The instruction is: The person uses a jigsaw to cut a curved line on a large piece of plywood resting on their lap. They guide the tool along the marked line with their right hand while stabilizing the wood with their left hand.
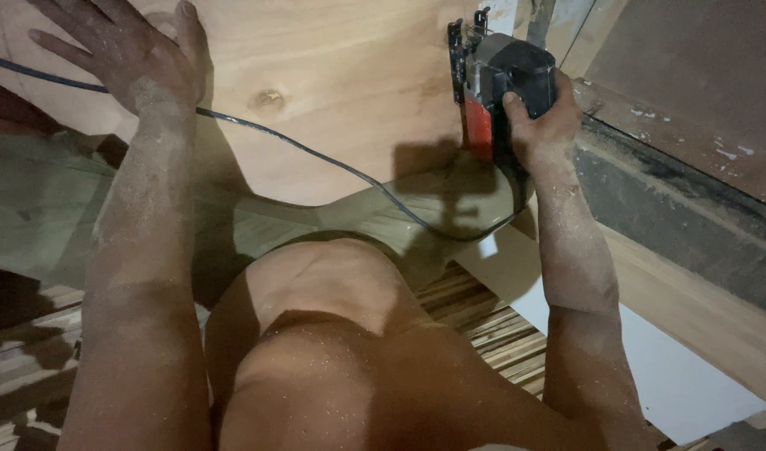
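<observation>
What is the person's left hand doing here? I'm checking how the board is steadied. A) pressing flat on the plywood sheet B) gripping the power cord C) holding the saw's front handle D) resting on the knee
A: the left hand lies spread, palm down, on the plywood sheet, while the right hand grips the power saw and the cord trails loose.

Both arms bare, no sleeves or gloves. Left hand [132,58] and right hand [543,113] dusted with fine pale sawdust; torso apparently shirtless, speckled likewise.
</observation>
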